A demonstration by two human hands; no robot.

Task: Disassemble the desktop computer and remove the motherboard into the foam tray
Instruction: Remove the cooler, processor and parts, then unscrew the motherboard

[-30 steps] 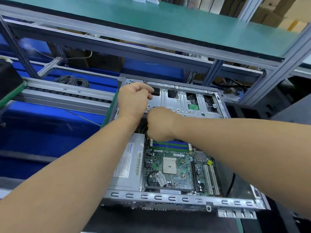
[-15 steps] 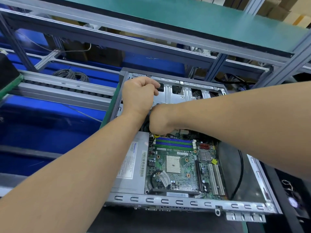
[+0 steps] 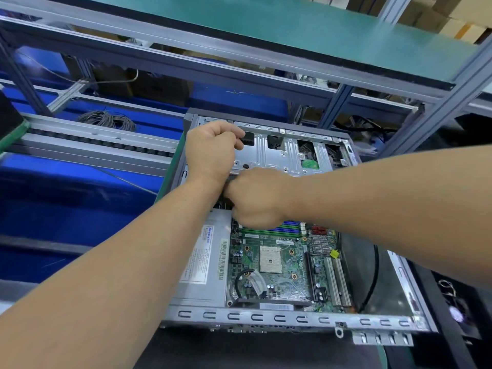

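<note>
Both hands are curled at the far end of the open computer case (image 3: 292,316). Left hand (image 3: 210,150) grips the metal drive bracket (image 3: 277,158); right hand (image 3: 255,198) pinches something hidden below it, what I cannot tell. Green motherboard (image 3: 279,267) lies flat just nearer me, long axis running toward me, right hand closest.

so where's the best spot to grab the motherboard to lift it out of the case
Probably by its bare edges, from above. The motherboard lies flat in the open case, with the power supply close on its left and the case rim along its near edge. The dark gap to its right looks like the easiest side for a grip. Both the left hand and the right hand are busy at the far end.
</note>
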